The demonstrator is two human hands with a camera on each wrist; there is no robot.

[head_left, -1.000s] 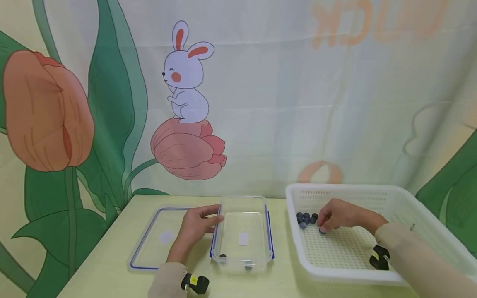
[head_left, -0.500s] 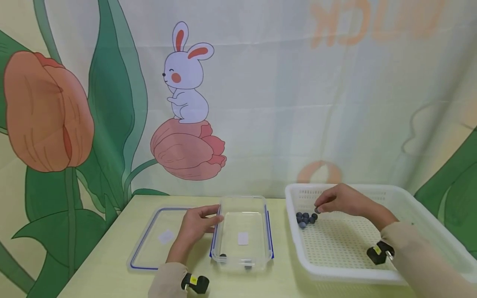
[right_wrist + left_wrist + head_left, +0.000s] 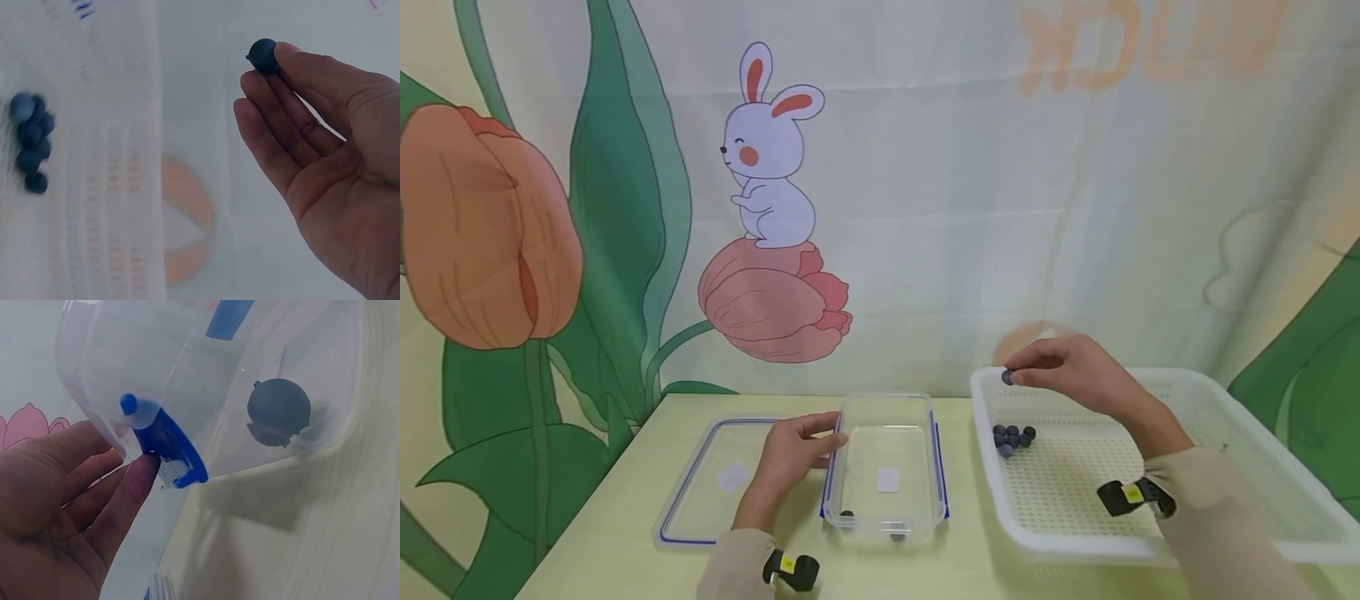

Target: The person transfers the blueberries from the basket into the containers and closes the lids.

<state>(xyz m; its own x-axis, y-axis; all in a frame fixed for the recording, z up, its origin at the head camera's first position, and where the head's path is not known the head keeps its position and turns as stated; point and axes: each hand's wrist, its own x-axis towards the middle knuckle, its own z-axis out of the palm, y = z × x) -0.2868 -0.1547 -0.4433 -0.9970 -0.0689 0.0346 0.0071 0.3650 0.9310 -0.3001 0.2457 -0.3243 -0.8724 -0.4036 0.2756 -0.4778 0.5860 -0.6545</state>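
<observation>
Between thumb and fingertips, my right hand [image 3: 1082, 375] pinches a blueberry [image 3: 264, 56], raised at the far left corner of a white plastic basket [image 3: 1075, 548]. Several more blueberries [image 3: 1006, 439] lie bunched inside the basket at its left end. My left hand [image 3: 792, 457] grips the left side of a clear food container [image 3: 895, 446], its fingers by the blue side latch [image 3: 172, 447]. In that container, near its front end, sit two dark blueberries; one blueberry [image 3: 279, 411] shows large through the wall in the left wrist view.
Left of the container, partly behind my left hand, a clear lid [image 3: 703, 475] with a blue seal lies flat on the pale table [image 3: 970, 517]. A printed cloth [image 3: 910, 208] hangs right behind the table. The basket's walls rise around the loose blueberries.
My right hand has picked a blueberry off the basket floor and lifted it up and leftward to the basket's far left corner. The left hand stays in place on the container.
</observation>
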